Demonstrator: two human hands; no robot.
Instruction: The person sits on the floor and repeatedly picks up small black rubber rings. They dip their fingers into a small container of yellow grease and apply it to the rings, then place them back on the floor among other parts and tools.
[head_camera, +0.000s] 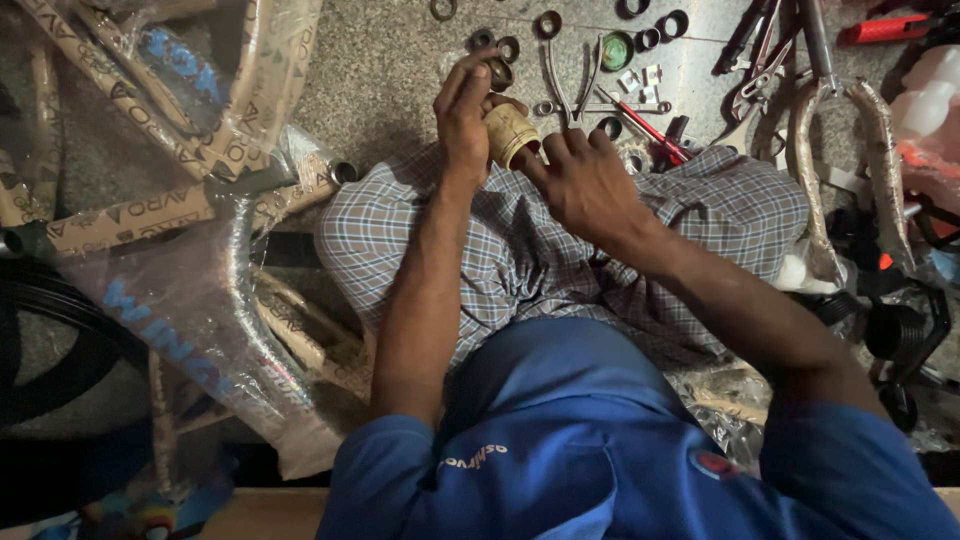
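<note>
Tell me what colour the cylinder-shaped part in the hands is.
The cylindrical part is dull brass-gold, best seen in the head view.

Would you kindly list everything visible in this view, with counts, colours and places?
Cylindrical part: one, brass-coloured, held between both hands.
Rings and washers: several, dark, floor above the hands.
Spanners: about two, silver, floor centre.
Screwdriver: one, red-handled, right of the hands.
Pliers and tools: several, dark, top right.
Wrapped bicycle frame: one, paper and plastic covered, left.
Tyre: one, black, lower left.
Checked cloth: blue-grey, over the lap.
Left hand: grips the part.
Right hand: touches the part.
</note>
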